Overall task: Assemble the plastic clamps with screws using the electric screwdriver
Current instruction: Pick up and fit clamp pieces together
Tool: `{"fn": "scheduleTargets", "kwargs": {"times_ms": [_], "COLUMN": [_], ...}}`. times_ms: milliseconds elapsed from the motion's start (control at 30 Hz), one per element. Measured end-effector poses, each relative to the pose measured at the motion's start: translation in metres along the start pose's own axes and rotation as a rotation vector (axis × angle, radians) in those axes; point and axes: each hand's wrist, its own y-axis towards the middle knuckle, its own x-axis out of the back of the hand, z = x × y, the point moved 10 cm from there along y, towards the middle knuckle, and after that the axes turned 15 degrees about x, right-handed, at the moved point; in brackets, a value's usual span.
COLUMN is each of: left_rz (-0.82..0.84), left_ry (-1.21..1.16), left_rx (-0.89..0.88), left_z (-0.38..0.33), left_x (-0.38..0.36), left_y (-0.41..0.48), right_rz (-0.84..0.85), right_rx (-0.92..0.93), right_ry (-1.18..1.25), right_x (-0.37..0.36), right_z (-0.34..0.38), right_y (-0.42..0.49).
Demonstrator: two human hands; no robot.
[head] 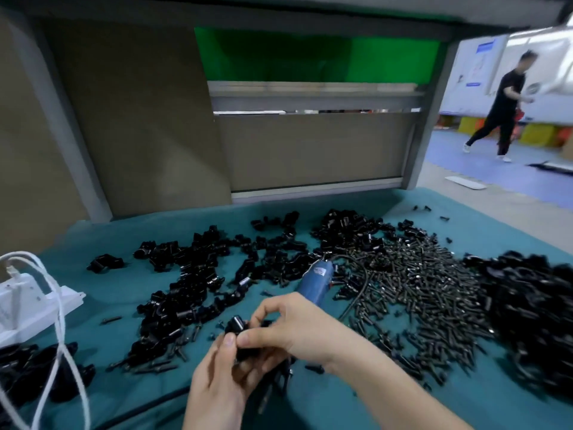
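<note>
Low at the middle of the view, just above the green-covered desk [310, 209], a small black plastic clamp [237, 324] sits pinched between both hands. On the left hand [221, 377] the grip is clenched on the clamp from below, thumb pressed against its near side, with more black parts hanging under the palm, too blurred to tell apart. On the right hand [291, 328] the grip is also clenched on the clamp, thumb and forefinger meeting at its top; whether a screw is between those fingertips cannot be told. Just beyond the right hand lies the blue electric screwdriver [316, 282], flat on the desk and tilted away to the right, its black cord [359, 293] curving across a wide spread of dark screws [415, 293]. Loose black clamps [198, 274] are scattered to the left of the tool and behind it, and a denser heap of black parts [533, 308] fills the right edge. At the far left sits a white power strip [28, 308] with a white cable [62, 330] looping down over it. Behind the desk stand brown panels [139, 119], and on the blue floor at the upper right a person in black [505, 103] is mid-stride.
</note>
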Motion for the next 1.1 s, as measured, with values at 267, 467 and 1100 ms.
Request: {"fn": "scheduleTargets", "kwargs": {"times_ms": [267,467,1100], "left_rz": [0.071,0.023,0.128], "left_ry": [-0.030,-0.089,-0.175], "left_rx": [0.023,0.092,0.119], "left_z": [0.000,0.005,0.006], "left_x": [0.012,0.026,0.023], "left_y": [0.001,0.003,0.016], "right_rz": [-0.087,-0.088,-0.425], "right_rx": [0.141,0.285,0.043], "right_ry": [-0.554,-0.906,-0.901], "right_x": [-0.018,-0.048,0.121], "right_z": [0.026,0.033,0.027], "right_y": [0.000,0.003,-0.014]}}
